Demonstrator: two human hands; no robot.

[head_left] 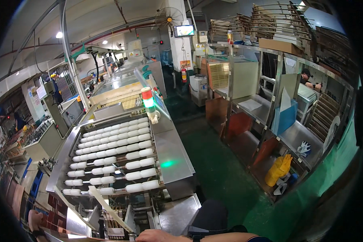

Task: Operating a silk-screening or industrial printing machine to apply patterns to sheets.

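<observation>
At the lower left, my left hand (35,219) is bent beside reddish-brown boards (54,220). Its fingers look curled; what they hold, if anything, is hidden. My right hand (159,236) lies at the bottom edge, by the near end of the roller conveyor, its fingers partly cut off by the frame. Between my hands is the conveyor's open mechanism (117,222), with two pale slanted bars (109,205). Rows of white rollers (113,139) stretch away beyond it. A metal plate (179,215) lies ahead of my right hand.
A lit signal lamp (148,99) stands on the conveyor's right side housing (171,153). Across the green floor (218,173), a metal rack (266,109) holds panels, yellow gloves (279,169) and white gloves (304,148). Another person (308,78) is behind the rack. A fire extinguisher (184,75) stands farther back.
</observation>
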